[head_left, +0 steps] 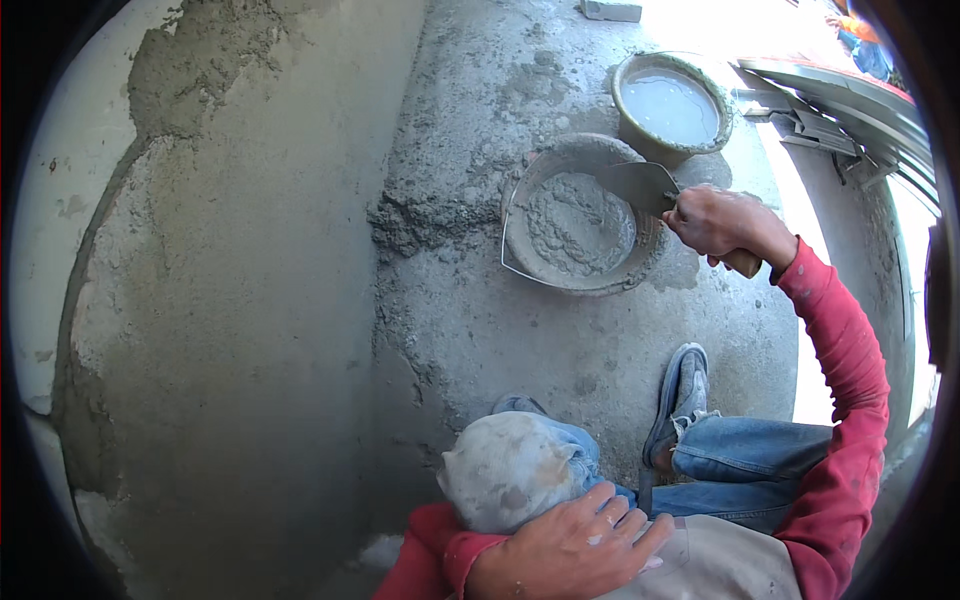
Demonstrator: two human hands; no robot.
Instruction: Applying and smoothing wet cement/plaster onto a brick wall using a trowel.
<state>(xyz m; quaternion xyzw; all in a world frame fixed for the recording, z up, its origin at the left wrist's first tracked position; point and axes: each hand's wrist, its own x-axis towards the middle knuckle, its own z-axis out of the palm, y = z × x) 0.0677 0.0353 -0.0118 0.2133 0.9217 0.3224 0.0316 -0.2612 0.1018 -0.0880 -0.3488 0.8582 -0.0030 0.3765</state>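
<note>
My right hand (715, 222) is wrapped around the wooden handle (742, 263) of a trowel. The trowel's metal blade (638, 186) reaches over the right rim of a bucket (522, 250) that holds grey wet mortar (575, 225). A thin wire handle hangs along the bucket's left side. Against the beige shirt on my lap lies my left hand (570, 545), its fingers stretched out and nothing seen in it. Just above it is my bent knee (508, 470), covered in pale dried mortar.
Behind the mortar bucket stands a second bucket (672, 105) of cloudy water. A plastered wall (250, 300) rises on the left, with spilled mortar (425, 222) along its foot. Metal pieces (820, 130) lie at the right. A grey block (611, 10) sits at the far edge.
</note>
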